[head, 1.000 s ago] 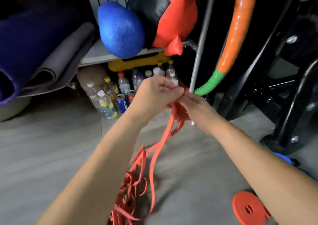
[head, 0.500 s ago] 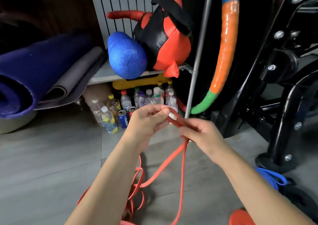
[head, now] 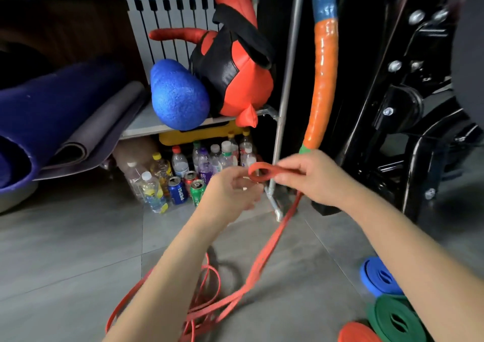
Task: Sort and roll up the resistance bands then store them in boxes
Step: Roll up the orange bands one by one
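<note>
A long orange resistance band (head: 264, 252) runs from my hands down to a loose tangle (head: 207, 302) on the grey floor. Its upper end is folded into a small loop (head: 258, 173). My right hand (head: 317, 178) pinches the doubled band just behind that loop. My left hand (head: 233, 192) has its fingertips at the loop's near side, fingers curled; how firmly it grips is unclear. Rolled bands lie at the lower right: a blue one (head: 379, 279), a green one (head: 395, 320) and an orange one (head: 357, 332). No box is in view.
A low shelf (head: 146, 128) ahead carries a blue foam ball (head: 178, 95) and a red-and-black bag (head: 235, 72); bottles and cans (head: 183, 182) crowd beneath it. Rolled mats (head: 60, 116) lie left. A black machine frame (head: 408, 132) stands right, beside a metal pole (head: 284, 106).
My hands moved right and slightly apart, and the band's end is now folded into a small loop. The view has tilted, bringing the rolled blue and green bands into sight.
</note>
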The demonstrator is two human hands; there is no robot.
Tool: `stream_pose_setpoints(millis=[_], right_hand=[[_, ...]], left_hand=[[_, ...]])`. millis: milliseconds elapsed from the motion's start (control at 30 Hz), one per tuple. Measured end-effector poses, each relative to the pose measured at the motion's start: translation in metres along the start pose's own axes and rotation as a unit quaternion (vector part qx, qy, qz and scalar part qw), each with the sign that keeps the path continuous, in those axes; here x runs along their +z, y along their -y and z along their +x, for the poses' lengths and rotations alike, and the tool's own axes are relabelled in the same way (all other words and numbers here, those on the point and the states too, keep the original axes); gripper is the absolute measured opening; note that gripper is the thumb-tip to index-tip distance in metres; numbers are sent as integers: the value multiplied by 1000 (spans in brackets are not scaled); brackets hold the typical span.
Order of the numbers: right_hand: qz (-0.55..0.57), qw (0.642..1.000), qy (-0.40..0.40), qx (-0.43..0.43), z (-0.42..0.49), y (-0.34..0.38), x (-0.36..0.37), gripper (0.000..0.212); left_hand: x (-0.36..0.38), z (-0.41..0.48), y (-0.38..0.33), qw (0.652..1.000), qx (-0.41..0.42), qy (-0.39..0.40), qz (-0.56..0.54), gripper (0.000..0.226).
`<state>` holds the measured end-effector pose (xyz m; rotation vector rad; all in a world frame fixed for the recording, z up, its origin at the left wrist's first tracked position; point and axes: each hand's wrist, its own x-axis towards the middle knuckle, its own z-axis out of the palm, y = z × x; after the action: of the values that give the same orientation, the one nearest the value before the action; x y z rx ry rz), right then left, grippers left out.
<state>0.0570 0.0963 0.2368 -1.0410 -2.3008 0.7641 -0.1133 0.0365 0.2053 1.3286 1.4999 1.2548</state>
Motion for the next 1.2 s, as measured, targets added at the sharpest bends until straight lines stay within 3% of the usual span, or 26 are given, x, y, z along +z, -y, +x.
stream_pose_setpoints(millis=[33, 100, 167, 233, 400, 633, 767, 1000, 1200], right_hand=[[-21, 1000, 9, 9, -5, -11, 8, 9], [-74, 997, 11, 10, -12, -32, 25, 10], [-119, 993, 18, 7, -21, -46, 42, 18], [-139, 989, 53, 13, -32, -56, 62, 23], [-34, 998, 39, 48, -65, -80, 108, 21], [46, 991, 75, 100, -87, -98, 140, 35], [74, 984, 117, 111, -89, -98, 143, 30], [120, 979, 102, 129, -90, -96, 144, 23], [66, 984, 103, 127, -91, -105, 142, 12]], left_hand=[[-4, 3, 7, 993, 7, 24, 116, 17], [-4, 6, 19, 937, 54, 56, 341, 32], [4, 4, 34, 902, 93, 54, 418, 52], [14, -4, 54, 909, 108, 64, 398, 60], [36, -37, 107, 927, 61, 112, 354, 19], [31, -52, 138, 918, 15, 158, 364, 20], [28, -54, 143, 921, 27, 152, 357, 15], [34, -59, 149, 907, 48, 139, 395, 15], [22, -55, 150, 934, 14, 116, 338, 11]])
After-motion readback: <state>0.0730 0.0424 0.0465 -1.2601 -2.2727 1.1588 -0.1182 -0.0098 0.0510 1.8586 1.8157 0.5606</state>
